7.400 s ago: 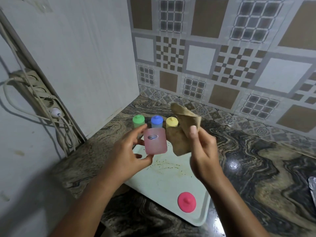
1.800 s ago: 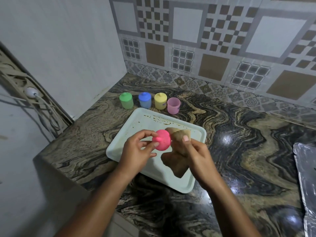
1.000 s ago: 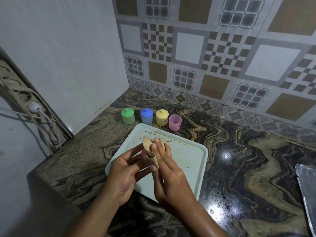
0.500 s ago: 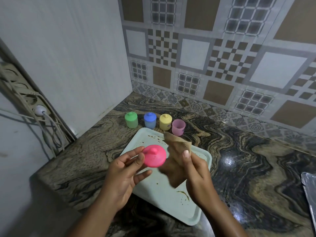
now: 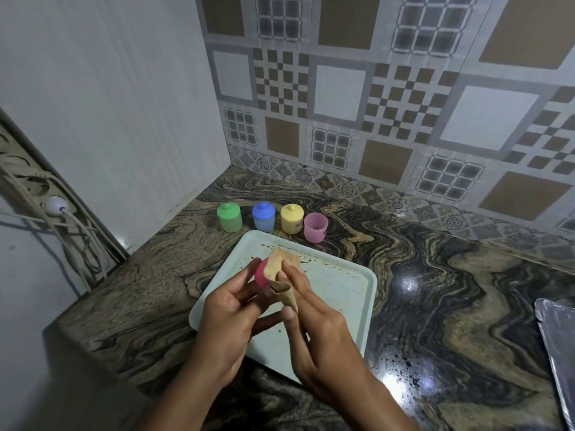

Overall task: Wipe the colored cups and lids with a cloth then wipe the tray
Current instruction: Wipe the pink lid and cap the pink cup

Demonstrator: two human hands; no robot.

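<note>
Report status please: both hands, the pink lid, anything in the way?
Left hand holds pink lid above tray. Right hand pinches cloth against it. Pink cup stands open behind tray. Nothing in the way.

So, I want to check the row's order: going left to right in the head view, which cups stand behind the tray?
green cup → blue cup → yellow cup → pink cup, the only one without a lid.
</note>
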